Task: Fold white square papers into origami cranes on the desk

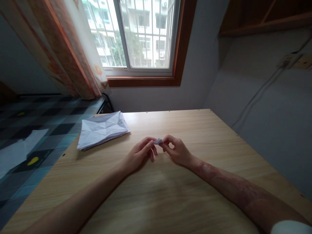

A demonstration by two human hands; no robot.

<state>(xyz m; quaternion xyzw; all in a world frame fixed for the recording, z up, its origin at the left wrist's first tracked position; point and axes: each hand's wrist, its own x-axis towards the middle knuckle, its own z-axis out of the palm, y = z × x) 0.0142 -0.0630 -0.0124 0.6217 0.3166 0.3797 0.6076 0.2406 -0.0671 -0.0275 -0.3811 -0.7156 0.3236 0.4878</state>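
Observation:
A small folded piece of white paper [158, 141] is pinched between my two hands, just above the middle of the wooden table [170, 198]. My left hand [143, 149] grips its left end between thumb and forefinger, the other fingers curled loosely below. From the other side, my right hand [176, 150] pinches the right end with thumb and fingertips. The fingers cover part of the paper, so its full folded shape cannot be made out. Left of the hands lies a stack of creased white paper sheets [103, 130], touched by neither hand.
A bed with a checked cover [56, 110] adjoins the table's left side, with loose white paper [14, 154] on it. Beyond the table are a barred window [148, 35] and a curtain [70, 48]. A cable [258, 89] hangs along the right wall [275, 123].

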